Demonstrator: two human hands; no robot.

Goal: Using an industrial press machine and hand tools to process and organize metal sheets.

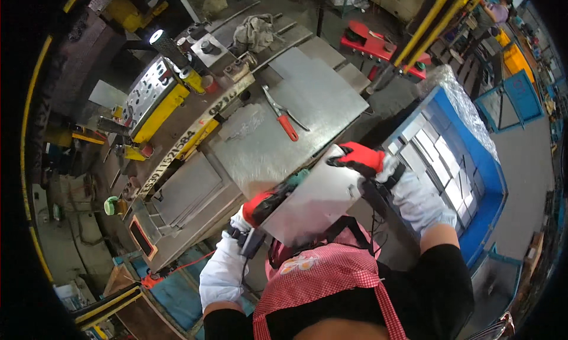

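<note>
Head view: two gloved hands share one flat metal sheet, which lies between them, tilted, in front of a pink checked apron. The left grip, in a red and black glove, pinches the sheet's left edge; the right grip, gloved alike, pinches its far right corner. How the fingers sit beneath the sheet is hidden. White sleeves cover both forearms.

Ahead of the grips spreads a grey metal tabletop, and on it, beyond the sheet and between the two grips, lie pliers with red handles. Just right of the right grip stands a blue bin holding many flat metal plates, with clear plastic wrap along its far side. Well ahead and left of the left grip is a button panel on a yellow box.
</note>
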